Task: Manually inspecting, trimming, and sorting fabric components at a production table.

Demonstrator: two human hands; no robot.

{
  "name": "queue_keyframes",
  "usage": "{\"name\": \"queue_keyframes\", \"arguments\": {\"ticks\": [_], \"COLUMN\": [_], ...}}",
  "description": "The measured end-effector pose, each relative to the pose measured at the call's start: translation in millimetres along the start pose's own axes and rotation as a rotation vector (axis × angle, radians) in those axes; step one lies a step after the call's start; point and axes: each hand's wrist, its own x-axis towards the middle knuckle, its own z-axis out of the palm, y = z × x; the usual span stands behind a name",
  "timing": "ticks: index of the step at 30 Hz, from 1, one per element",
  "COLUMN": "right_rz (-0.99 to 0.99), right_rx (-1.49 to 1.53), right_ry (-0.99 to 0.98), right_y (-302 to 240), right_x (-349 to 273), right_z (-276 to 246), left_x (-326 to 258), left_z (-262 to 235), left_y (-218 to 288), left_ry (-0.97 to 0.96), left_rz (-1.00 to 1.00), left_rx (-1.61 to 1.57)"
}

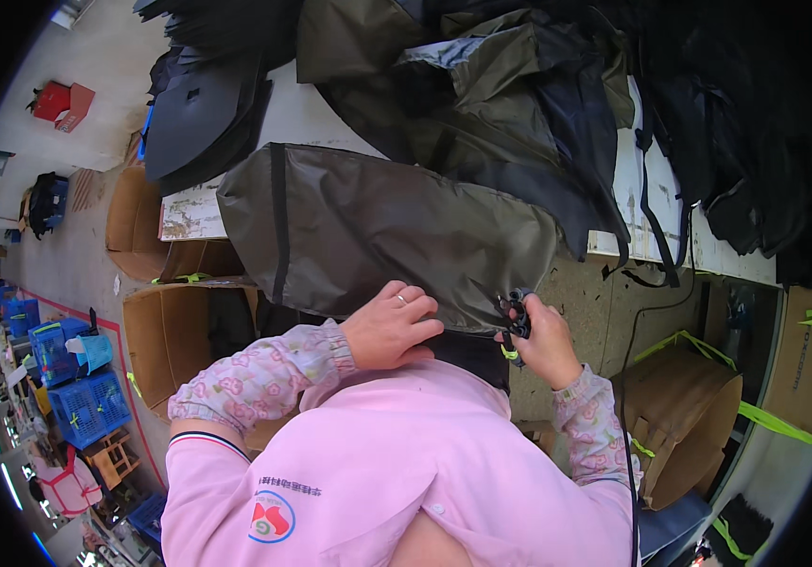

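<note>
A long olive-grey fabric piece with a black strip across its left end lies over the table's near edge and hangs toward me. My left hand is at its near edge, fingers curled and closed on the cloth close to my body. My right hand is closed round a small black tool with rounded, looped parts, beside the fabric's lower right. Its exact kind is not clear. A bit of yellow-green shows just under the tool. The tips of the left fingers are partly hidden.
More dark fabric is heaped on the white table, with stacked black panels at left. Open cardboard boxes stand below left, another box at right. A thin black cord runs by my right arm. Blue crates stand far left.
</note>
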Motion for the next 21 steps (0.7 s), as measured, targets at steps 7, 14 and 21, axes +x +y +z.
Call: {"name": "queue_keyframes", "arguments": {"ticks": [7,14,21], "right_rz": [-0.056,-0.258,-0.169], "right_rx": [-0.015,0.03,0.036], "right_ry": [0.095,0.133,0.106], "right_y": [10.4,-15.4,-2.2], "right_x": [1.2,3.6,15.4], "right_z": [40.0,52.0,59.1], "left_x": [4.5,14.0,-116.9], "left_z": [55.9,52.5,12.7], "left_y": [-8.8,1.8,-21.4], "left_ry": [-0.015,0.292,1.171], "left_rz": [-0.109,-0.16,-0.899], "left_rx": [0.207,0.093,-0.064]}}
